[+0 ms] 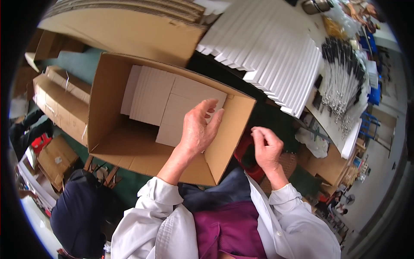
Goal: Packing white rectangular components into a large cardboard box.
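An open cardboard box [123,149] stands in front of me, with white flat boxes [151,93] packed along its far side. At its near left a gap shows the cardboard bottom. Over the right part of the box hovers my left hand [198,127], its thumb apart from slightly bent fingers and nothing in it. I cannot tell whether its fingertips touch the white boxes. My right hand [268,151] is outside the box, just right of its wall, with fingers curled in and nothing visible in them.
Long rows of white boxes [271,47] lie at the far right, beside a table bearing a bundle of thin black-and-clear pieces [340,82]. Flattened cardboard [125,32] is stacked behind the box. Closed cartons [60,105] stand left. A dark-clothed person [79,211] is at lower left.
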{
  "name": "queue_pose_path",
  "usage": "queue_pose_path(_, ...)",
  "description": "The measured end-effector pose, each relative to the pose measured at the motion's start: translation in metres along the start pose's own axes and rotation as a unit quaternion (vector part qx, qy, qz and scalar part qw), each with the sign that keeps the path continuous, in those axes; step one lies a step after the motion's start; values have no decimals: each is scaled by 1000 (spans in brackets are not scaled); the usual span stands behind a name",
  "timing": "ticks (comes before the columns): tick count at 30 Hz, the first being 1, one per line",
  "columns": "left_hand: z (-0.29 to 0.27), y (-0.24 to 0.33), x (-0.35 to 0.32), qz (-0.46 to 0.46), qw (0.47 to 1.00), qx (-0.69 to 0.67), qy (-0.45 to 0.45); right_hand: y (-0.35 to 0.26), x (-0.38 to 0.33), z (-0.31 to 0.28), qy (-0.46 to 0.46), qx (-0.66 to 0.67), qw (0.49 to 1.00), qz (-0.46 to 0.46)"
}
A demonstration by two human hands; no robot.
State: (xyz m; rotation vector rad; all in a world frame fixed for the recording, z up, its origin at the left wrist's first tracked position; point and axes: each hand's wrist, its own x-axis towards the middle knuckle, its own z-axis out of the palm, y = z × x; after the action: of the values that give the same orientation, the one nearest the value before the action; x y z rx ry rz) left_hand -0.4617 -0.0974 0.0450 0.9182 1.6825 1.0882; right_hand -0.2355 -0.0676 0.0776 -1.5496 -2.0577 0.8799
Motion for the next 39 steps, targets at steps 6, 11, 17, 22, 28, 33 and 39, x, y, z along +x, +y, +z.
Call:
queue_pose_path(6,33,42,21,-6,999,-2,-46,34,41,-77,219,-1,975,36)
queue_pose_path(11,57,40,29,-54,996,-42,-65,85,61,-100,198,37,968,151)
queue_pose_path(17,77,33,16,-73,992,-4,-105,102,84,-82,91,22,975,202)
queue_pose_path(22,87,26,15,-97,988,-37,-116,96,90,-76,105,-21,979,174)
queue_pose_path(28,100,31,20,-73,989,-32,-128,92,94,-76,102,-5,980,172)
queue_pose_path(33,106,35,19,-75,987,0,-140,97,93,-78,92,-8,976,196)
queue_pose_path(39,111,31,17,-98,983,-7,-157,95,94,-73,97,20,975,197)
